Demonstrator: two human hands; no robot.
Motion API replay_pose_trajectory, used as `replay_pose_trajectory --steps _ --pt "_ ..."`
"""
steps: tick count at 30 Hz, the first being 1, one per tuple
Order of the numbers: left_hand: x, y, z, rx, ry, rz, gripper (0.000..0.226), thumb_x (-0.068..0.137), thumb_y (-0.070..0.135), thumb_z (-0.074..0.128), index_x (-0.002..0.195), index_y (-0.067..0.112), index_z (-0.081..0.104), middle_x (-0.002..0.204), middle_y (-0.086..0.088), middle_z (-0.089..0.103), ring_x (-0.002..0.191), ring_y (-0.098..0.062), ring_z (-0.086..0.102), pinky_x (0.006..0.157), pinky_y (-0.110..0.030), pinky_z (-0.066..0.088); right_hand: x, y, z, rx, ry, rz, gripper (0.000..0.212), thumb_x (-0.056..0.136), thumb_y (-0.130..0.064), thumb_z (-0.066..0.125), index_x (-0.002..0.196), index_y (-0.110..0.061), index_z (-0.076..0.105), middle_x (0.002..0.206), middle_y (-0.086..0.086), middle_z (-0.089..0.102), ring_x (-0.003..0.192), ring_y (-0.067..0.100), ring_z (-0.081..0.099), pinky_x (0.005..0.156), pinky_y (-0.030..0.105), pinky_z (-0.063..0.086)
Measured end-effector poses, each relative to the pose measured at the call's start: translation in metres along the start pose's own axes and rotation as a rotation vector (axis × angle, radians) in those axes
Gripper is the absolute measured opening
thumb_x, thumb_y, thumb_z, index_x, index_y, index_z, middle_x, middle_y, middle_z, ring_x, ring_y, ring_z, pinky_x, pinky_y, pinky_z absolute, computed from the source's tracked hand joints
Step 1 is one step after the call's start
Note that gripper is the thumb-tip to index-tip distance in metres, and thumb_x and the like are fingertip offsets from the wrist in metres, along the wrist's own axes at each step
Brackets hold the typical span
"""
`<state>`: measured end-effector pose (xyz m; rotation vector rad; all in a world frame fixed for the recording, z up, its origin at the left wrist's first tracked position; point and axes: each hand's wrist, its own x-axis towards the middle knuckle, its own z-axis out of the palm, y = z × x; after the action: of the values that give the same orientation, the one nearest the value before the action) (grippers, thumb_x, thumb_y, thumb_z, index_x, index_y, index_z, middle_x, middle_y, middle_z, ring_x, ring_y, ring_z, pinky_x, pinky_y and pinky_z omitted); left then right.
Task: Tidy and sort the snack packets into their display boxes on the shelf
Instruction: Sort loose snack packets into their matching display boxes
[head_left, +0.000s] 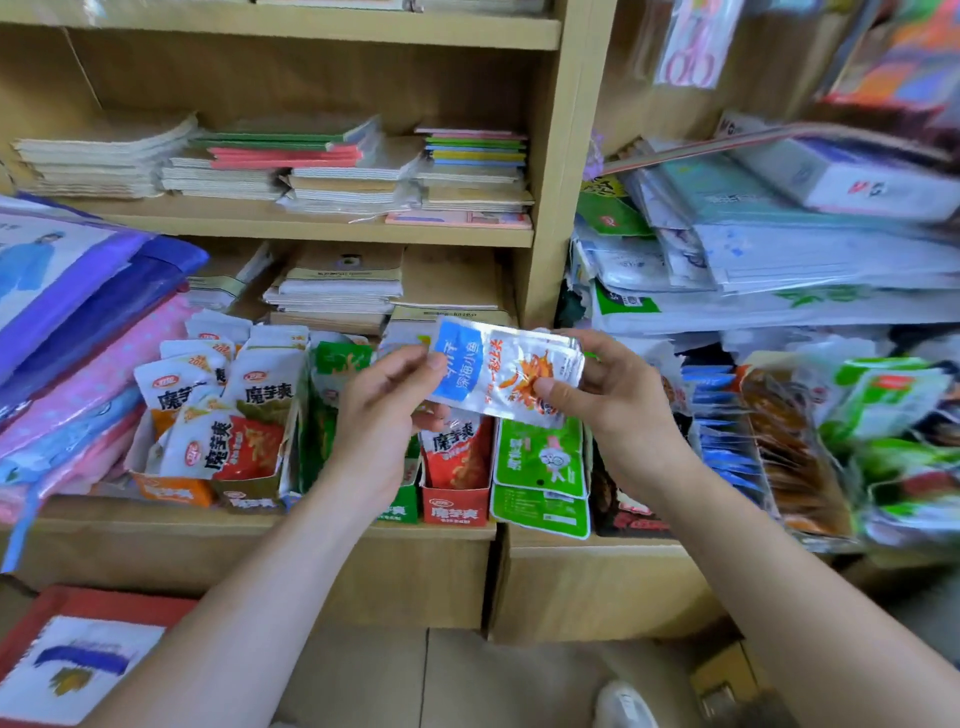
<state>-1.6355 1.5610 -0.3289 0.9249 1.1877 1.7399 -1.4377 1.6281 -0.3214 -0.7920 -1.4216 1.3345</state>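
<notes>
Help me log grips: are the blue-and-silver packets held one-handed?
No, the left hand pinches the blue-and-silver packets at one end and the right hand at the other.

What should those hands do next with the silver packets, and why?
Probably carry the silver packets right, to the blue row. The left hand and right hand pinch the stack above the red box, whose packets look different. The blue edges seem a closer match, though they are blurred.

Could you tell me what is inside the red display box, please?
The red box holds red snack packets. The silver packets pinched by the left hand and right hand cover their tops, so their number cannot be seen.
</notes>
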Motion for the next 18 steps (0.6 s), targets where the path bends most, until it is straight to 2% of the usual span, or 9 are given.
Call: replay_pose_trajectory --steps 2,6,9,12,15,18 --pt "-0.003 -0.007 0.018 0.073 -0.061 0.022 0.010 0.095 0.012 0.064 0.101 0.014 0.072 0.085 0.001 0.073 0.064 -0.008 0.060 0.054 -0.021 0.047 -0.003 -0.005 -0.021 0.026 0.039 0.004 0.032 0.081 0.008 0.072 0.107 -0.009 0.063 0.090 0.010 0.077 0.076 0.020 0.071 0.068 0.031 0.058" --pt "-0.011 -0.025 0.055 0.280 -0.231 0.148 0.020 0.092 0.009 0.070 0.105 0.024 0.072 0.100 0.003 0.077 0.089 -0.013 0.069 0.075 -0.026 0.055 -0.010 -0.009 -0.071 -0.017 0.137 -0.024 0.028 0.083 0.007 0.071 0.105 -0.010 0.064 0.088 0.012 0.075 0.077 0.024 0.069 0.079 0.040 0.058" --pt "-0.014 -0.052 0.078 0.483 -0.348 0.211 0.040 0.089 0.022 0.075 0.128 0.026 0.066 0.113 0.016 0.073 0.102 -0.005 0.065 0.080 -0.019 0.051 -0.018 -0.014 -0.107 -0.065 0.239 -0.073 0.027 0.079 -0.001 0.078 0.095 -0.020 0.068 0.086 0.013 0.071 0.082 0.025 0.066 0.084 0.043 0.058" --pt "-0.018 -0.075 0.095 0.769 -0.451 0.309 0.063 0.087 0.038 0.075 0.146 0.033 0.051 0.135 0.024 0.058 0.125 0.003 0.050 0.100 -0.021 0.042 -0.026 -0.020 -0.145 -0.133 0.389 -0.125 0.025 0.084 -0.003 0.076 0.102 -0.017 0.066 0.078 0.017 0.064 0.077 0.022 0.063 0.078 0.036 0.057" --pt "-0.026 -0.092 0.112 1.047 -0.554 0.493 0.064 0.088 0.045 0.072 0.147 0.034 0.049 0.146 0.022 0.047 0.135 -0.004 0.038 0.113 -0.028 0.031 -0.036 -0.023 -0.179 -0.383 0.545 -0.189 0.014 0.087 -0.011 0.076 0.093 -0.018 0.066 0.078 0.014 0.068 0.068 0.014 0.060 0.067 0.030 0.050" --pt "-0.030 -0.108 0.127 1.167 -0.590 0.554 0.055 0.089 0.044 0.071 0.141 0.035 0.056 0.150 0.015 0.046 0.136 -0.014 0.038 0.105 -0.034 0.030 -0.046 -0.025 -0.202 -0.685 0.584 -0.266 0.014 0.088 -0.008 0.073 0.090 -0.020 0.066 0.078 -0.008 0.069 0.066 -0.006 0.059 0.062 0.011 0.044"
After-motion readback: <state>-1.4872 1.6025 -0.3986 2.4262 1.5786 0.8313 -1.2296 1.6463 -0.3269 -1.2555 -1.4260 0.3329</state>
